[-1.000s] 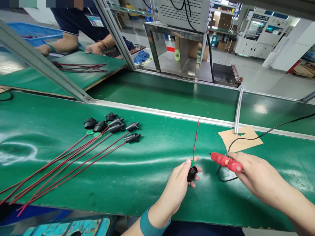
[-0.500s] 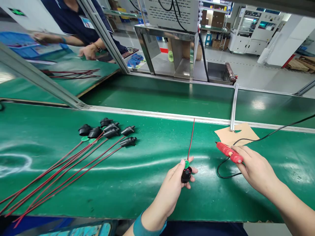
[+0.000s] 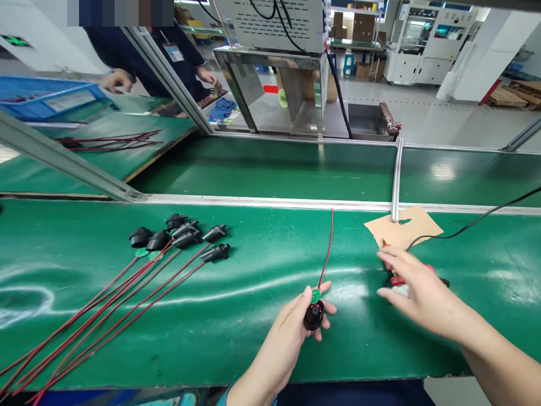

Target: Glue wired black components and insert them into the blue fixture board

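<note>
My left hand (image 3: 291, 332) pinches a round black housing (image 3: 314, 317) with a small green disc (image 3: 315, 295) at its top. From there a red wire (image 3: 328, 245) runs away across the bench to the metal rail. My right hand (image 3: 418, 293) hovers with fingers apart over a red corded tool (image 3: 386, 260), whose pointed tip faces away; the hand covers most of its body. On the left of the bench lie several black housings (image 3: 216, 253) with long red wires (image 3: 127, 304) trailing to the near left edge.
Brown cardboard (image 3: 403, 228) lies under the foot of a metal post (image 3: 396, 180). A black cord (image 3: 482, 218) crosses the right side. The metal rail (image 3: 253, 201) borders the green bench (image 3: 190, 349). Behind the slanted frame (image 3: 76, 160), a co-worker (image 3: 147, 62) stands near a blue bin (image 3: 46, 98).
My right hand has let go of the red tool, which now lies beneath it, and the fingers have spread. My left hand keeps its hold on the black housing. The view has shifted slightly.
</note>
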A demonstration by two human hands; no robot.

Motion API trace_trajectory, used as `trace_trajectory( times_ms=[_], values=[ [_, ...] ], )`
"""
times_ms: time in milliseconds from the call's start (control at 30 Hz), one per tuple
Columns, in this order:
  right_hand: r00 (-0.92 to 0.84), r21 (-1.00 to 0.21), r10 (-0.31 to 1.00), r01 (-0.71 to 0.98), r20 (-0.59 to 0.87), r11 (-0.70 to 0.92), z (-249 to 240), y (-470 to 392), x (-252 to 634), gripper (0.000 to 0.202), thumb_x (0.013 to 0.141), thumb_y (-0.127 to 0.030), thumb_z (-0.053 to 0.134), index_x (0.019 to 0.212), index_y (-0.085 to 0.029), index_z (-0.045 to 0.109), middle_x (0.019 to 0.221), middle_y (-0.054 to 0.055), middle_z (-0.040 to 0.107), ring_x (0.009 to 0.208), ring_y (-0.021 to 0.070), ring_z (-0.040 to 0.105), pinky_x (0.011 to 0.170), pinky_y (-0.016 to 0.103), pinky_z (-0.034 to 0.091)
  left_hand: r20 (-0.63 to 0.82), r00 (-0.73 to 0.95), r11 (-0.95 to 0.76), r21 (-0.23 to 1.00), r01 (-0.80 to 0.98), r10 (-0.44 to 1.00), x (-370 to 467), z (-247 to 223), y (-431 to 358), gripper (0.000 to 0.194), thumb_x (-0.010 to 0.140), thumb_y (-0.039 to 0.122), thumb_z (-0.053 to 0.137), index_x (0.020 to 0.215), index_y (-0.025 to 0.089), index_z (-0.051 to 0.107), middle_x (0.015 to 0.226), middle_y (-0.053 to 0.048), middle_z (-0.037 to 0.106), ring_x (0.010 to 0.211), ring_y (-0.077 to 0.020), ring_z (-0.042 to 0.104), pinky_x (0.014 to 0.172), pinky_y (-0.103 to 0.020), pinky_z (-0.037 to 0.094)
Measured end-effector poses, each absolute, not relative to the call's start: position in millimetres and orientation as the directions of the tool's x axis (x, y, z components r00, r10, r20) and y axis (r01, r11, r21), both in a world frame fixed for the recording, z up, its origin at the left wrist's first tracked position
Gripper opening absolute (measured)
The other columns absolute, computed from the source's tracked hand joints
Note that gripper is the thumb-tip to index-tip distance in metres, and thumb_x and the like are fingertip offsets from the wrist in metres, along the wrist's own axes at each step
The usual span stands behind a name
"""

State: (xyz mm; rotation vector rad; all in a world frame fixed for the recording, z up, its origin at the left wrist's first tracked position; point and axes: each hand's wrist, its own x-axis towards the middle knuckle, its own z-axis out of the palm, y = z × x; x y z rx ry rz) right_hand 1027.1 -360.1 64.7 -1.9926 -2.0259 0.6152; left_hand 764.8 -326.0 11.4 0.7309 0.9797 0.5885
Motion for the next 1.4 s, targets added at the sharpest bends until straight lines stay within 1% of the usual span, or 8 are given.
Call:
trace_trajectory(
  times_ms=[133, 433, 667, 933, 1067, 1200, 1300, 1400],
  values=[
    [-0.256, -0.821, 0.847, 0.483, -0.465, -0.305, 56, -323, 976, 0.077, 0.088, -0.046, 0.071, 0.149, -0.006, 0.045, 0.083, 0.008, 0.072, 0.069, 0.0202, 0.064, 0.06, 0.03, 0.051, -0.509, 0.461, 0.615, 0.782, -0.105, 0.726, 762, 16, -330, 0.062, 0.087, 0.068, 0.061, 0.11, 0.012, 0.075, 0.089, -0.011, 0.072, 0.073, -0.02, 0.058, 0.059, -0.03, 0.044],
    [-0.273, -0.889, 0.886, 0.377, -0.374, -0.259, 43, -320, 953, 0.02, 0.087, -0.034, 0.07, 0.083, -0.014, 0.069, 0.068, -0.002, 0.059, 0.064, 0.0111, 0.05, 0.06, 0.023, 0.039, -0.52, 0.435, 0.64, 0.744, -0.192, 0.735, 753, 9, -337, 0.049, 0.085, 0.062, 0.068, 0.094, 0.014, 0.073, 0.086, -0.008, 0.067, 0.075, -0.019, 0.056, 0.059, -0.028, 0.043],
    [-0.546, -0.91, 0.737, 0.141, -0.4, -0.389, 65, -350, 976, 0.033, 0.081, -0.046, 0.078, 0.081, -0.014, 0.069, 0.06, -0.006, 0.049, 0.055, 0.0085, 0.037, 0.052, 0.022, 0.031, -0.498, 0.489, 0.641, 0.745, -0.181, 0.716, 755, 7, -336, 0.043, 0.092, 0.058, 0.061, 0.095, 0.016, 0.071, 0.086, -0.006, 0.064, 0.077, -0.0189, 0.055, 0.062, -0.029, 0.043],
    [-0.376, -0.993, 0.92, 0.0, -0.109, -0.118, 56, -345, 966, 0.04, 0.093, -0.05, 0.066, 0.071, -0.017, 0.06, 0.066, 0.001, 0.061, 0.063, 0.013, 0.053, 0.064, 0.027, 0.044, -0.461, 0.539, 0.645, 0.733, -0.217, 0.705, 754, 8, -341, 0.041, 0.093, 0.056, 0.061, 0.097, 0.016, 0.072, 0.089, -0.008, 0.065, 0.079, -0.0194, 0.055, 0.062, -0.029, 0.043],
    [-0.384, -0.932, 0.92, -0.303, -0.073, -0.2, 59, -353, 996, 0.062, 0.082, -0.07, 0.064, 0.05, -0.025, 0.036, 0.032, -0.008, 0.031, 0.034, 0.0095, 0.033, 0.044, 0.025, 0.038, -0.461, 0.536, 0.644, 0.733, -0.219, 0.707, 749, 8, -340, 0.041, 0.094, 0.054, 0.061, 0.096, 0.015, 0.072, 0.091, -0.009, 0.066, 0.077, -0.019, 0.055, 0.062, -0.029, 0.043],
    [-0.37, -0.977, 0.919, 0.204, -0.138, -0.065, 67, -371, 1028, 0.065, 0.095, -0.072, 0.04, 0.056, -0.024, 0.056, 0.037, -0.001, 0.048, 0.035, 0.0134, 0.047, 0.044, 0.027, 0.046, -0.435, 0.527, 0.618, 0.749, -0.239, 0.73, 741, 10, -338, 0.039, 0.095, 0.053, 0.059, 0.096, 0.016, 0.072, 0.092, -0.01, 0.065, 0.078, -0.0194, 0.055, 0.063, -0.03, 0.043],
    [-0.117, -0.698, 0.993, 0.714, -0.035, 0.059, 69, -373, 1017, 0.043, 0.101, -0.05, 0.049, 0.12, -0.017, 0.07, 0.099, 0.013, 0.075, 0.087, 0.0239, 0.072, 0.08, 0.039, 0.059, -0.393, 0.563, 0.584, 0.785, -0.206, 0.727, 736, 13, -338, 0.038, 0.096, 0.052, 0.057, 0.097, 0.017, 0.072, 0.093, -0.009, 0.064, 0.078, -0.0196, 0.055, 0.063, -0.03, 0.042],
    [-0.29, -0.618, 0.952, 0.733, 0.095, 0.285, 71, -360, 984, 0.046, 0.104, -0.034, 0.046, 0.145, -0.014, 0.051, 0.142, 0.019, 0.058, 0.125, 0.0253, 0.06, 0.098, 0.04, 0.053, -0.35, 0.616, 0.537, 0.831, -0.144, 0.706, 732, 15, -340, 0.038, 0.098, 0.051, 0.054, 0.098, 0.018, 0.072, 0.093, -0.008, 0.063, 0.08, -0.0201, 0.055, 0.063, -0.03, 0.043]
  ],
)
